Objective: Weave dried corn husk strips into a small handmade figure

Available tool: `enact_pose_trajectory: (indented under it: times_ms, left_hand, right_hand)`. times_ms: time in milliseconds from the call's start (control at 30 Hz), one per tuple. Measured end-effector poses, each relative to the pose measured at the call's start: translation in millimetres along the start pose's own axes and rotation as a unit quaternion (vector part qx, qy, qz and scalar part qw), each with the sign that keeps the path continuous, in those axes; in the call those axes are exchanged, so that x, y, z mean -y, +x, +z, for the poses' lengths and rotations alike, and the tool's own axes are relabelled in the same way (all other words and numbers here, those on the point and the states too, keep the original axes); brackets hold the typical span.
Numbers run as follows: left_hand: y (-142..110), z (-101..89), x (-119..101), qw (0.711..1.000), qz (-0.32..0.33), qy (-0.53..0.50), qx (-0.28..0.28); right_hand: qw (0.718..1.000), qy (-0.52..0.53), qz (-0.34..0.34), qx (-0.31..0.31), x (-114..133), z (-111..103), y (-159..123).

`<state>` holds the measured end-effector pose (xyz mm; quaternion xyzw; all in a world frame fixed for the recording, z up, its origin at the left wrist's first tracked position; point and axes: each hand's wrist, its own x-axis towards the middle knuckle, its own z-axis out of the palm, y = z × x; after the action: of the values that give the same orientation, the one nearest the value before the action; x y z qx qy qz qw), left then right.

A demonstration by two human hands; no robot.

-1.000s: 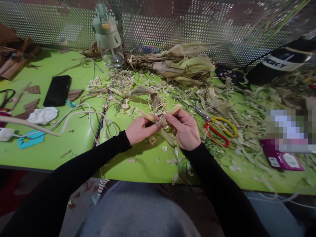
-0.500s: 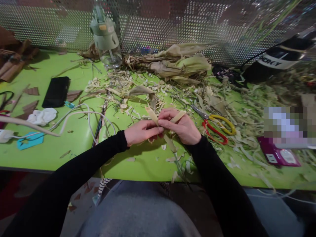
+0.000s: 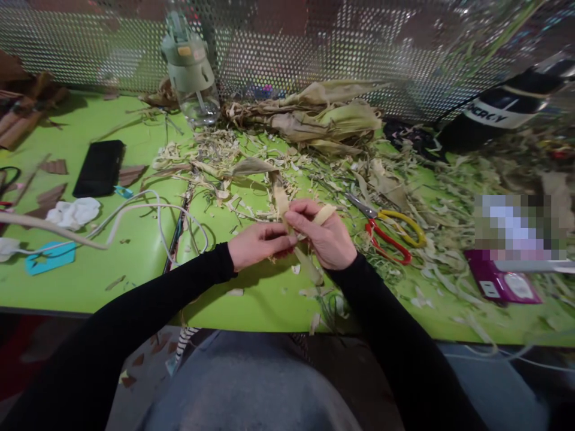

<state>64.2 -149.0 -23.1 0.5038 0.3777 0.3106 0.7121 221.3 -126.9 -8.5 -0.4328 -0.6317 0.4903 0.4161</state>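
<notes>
My left hand [image 3: 256, 242] and my right hand [image 3: 324, 236] meet over the green table [image 3: 135, 269], both in black sleeves. Together they pinch pale strips of corn husk [image 3: 281, 203]. One strip stands up between the fingertips, another strip end [image 3: 326, 214] curls over my right fingers, and a third hangs down below the hands. Both hands are closed on the strips. Red and yellow scissors [image 3: 389, 230] lie just right of my right hand.
Husk scraps litter the table. Whole dried husks [image 3: 327, 120] lie at the back by a perforated metal screen. A green-lidded bottle [image 3: 191, 66], a black phone [image 3: 99, 167], white cables [image 3: 135, 212], a white cloth [image 3: 72, 212] and a purple card [image 3: 501, 284] lie around.
The two strip ends, spread apart a second ago, have been brought together. The left strip swung upright and my hands closed in tighter.
</notes>
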Motion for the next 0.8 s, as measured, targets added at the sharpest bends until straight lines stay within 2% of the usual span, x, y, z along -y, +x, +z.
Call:
enact_pose_trajectory:
  times_ms: [100, 133, 167, 233, 300, 333, 533, 633, 700, 800]
  left_hand:
    - [1.9, -1.7, -4.3, 0.991, 0.02, -0.117, -0.069]
    - [2.7, -3.2, -6.4, 0.985, 0.026, -0.146, -0.093]
    - [3.4, -4.9, -8.5, 0.979, 0.031, -0.168, -0.111]
    - [4.6, -8.5, -11.6, 0.972, 0.04, -0.194, -0.125]
    - [5.0, -10.9, -13.0, 0.972, 0.036, -0.204, -0.11]
    - [4.8, -11.5, -13.2, 0.974, 0.032, -0.199, -0.103]
    - [-0.5, -10.4, -18.5, 0.989, 0.042, -0.065, -0.126]
    - [-0.8, -12.7, -21.7, 0.991, 0.046, -0.033, -0.123]
    - [1.4, -15.7, -21.0, 0.988, 0.058, -0.041, -0.134]
    - [5.7, -19.7, -17.7, 0.977, 0.084, -0.118, -0.154]
  right_hand:
    - [0.989, -0.096, -0.049, -0.098, 11.2, -11.8, 1.5]
    - [0.983, -0.143, -0.049, -0.106, 14.4, -15.1, 1.5]
    - [0.977, -0.192, -0.04, -0.089, 16.8, -17.3, 1.2]
    - [0.963, -0.268, -0.014, -0.004, 19.3, -18.3, 0.0]
    - [0.951, -0.298, -0.02, 0.076, 19.3, -16.1, -1.3]
    - [0.949, -0.3, -0.035, 0.095, 19.0, -14.7, -1.9]
    - [0.94, -0.306, -0.088, 0.122, 20.6, -13.3, -4.6]
    - [0.934, -0.314, -0.111, 0.131, 20.8, -16.3, -3.4]
    - [0.921, -0.348, -0.149, 0.09, 18.6, -17.7, -2.0]
    - [0.874, -0.423, -0.222, -0.093, 13.0, -14.8, -2.2]
